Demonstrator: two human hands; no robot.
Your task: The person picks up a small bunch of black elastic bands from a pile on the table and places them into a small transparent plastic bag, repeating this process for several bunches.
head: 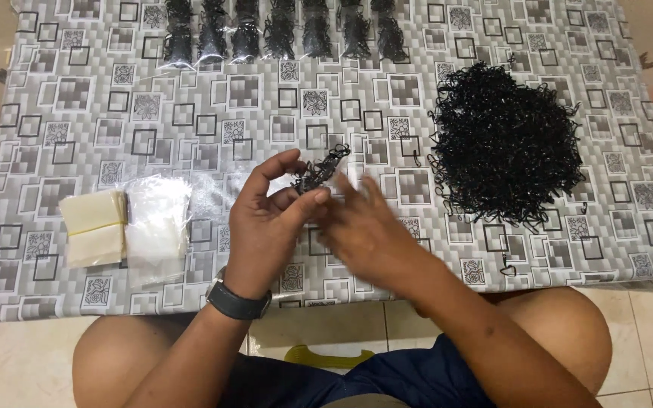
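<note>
Head view: left hand (266, 219) pinches black band bunch (319, 171) at fingertips; right hand (368, 234) blurred beside, grip unclear.

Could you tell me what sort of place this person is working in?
Probably a home workspace for hand-packing small goods. A low table in a patterned grey cover stands on floor tiles, bearing a heap of small black bands, filled clear packets and empty bags. The left hand holds a bunch.

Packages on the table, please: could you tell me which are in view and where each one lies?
Filled clear bags: row along the far edge, holding black bands.
Empty clear bags: flat stack, left of the left hand.
Pale yellow stacks: rectangular, at the empty bags' left.
</note>
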